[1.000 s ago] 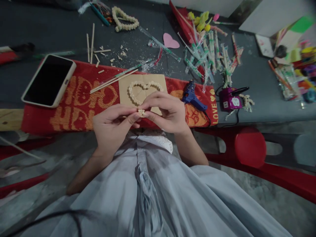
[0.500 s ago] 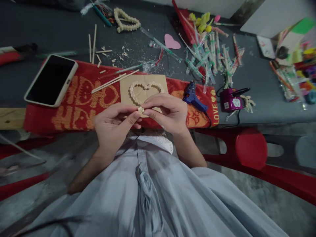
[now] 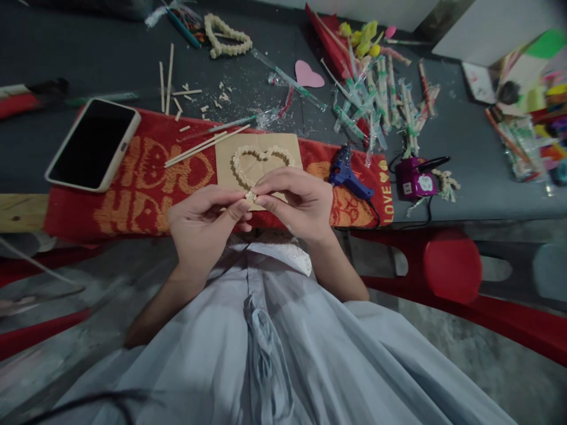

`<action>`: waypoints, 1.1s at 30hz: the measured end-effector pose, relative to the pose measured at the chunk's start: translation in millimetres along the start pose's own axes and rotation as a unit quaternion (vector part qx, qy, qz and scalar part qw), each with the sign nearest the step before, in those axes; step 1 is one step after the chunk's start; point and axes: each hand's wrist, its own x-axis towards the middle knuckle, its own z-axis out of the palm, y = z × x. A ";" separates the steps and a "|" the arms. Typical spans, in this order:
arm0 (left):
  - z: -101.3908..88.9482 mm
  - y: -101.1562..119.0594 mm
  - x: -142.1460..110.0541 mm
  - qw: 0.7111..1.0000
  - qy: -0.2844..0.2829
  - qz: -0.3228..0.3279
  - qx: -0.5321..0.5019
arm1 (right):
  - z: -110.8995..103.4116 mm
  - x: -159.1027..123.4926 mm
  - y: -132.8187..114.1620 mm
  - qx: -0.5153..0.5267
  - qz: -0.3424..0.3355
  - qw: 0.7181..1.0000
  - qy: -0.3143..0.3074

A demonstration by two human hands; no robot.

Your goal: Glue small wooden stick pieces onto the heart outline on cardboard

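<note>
Between the fingertips of both hands is a small cream cluster of short stick pieces (image 3: 250,196), shaped a bit like a flower. My left hand (image 3: 201,221) pinches it from the left, and my right hand (image 3: 299,203) pinches it from the right. Just beyond my fingers, a heart outline of cream pieces (image 3: 237,168) lies on a square of brown cardboard (image 3: 224,144). Part of that heart is hidden by my right hand. Two thin cream sticks (image 3: 199,147) rest across the cardboard's left edge.
A blue glue gun (image 3: 348,174) lies on the red towel (image 3: 88,218) to the right, beside a purple device (image 3: 416,177). A phone (image 3: 93,144) is at left. Behind are a second heart frame (image 3: 228,44), a pink paper heart (image 3: 309,74) and wrapped sticks (image 3: 385,94).
Both hands, with the small cluster between them, have shifted very slightly left. The things on the table stay where they were.
</note>
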 end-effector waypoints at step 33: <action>0.8 -8.7 14.2 0.996 0.008 -0.068 -0.050 | 8.9 -3.7 -2.0 0.088 0.194 0.977 0.026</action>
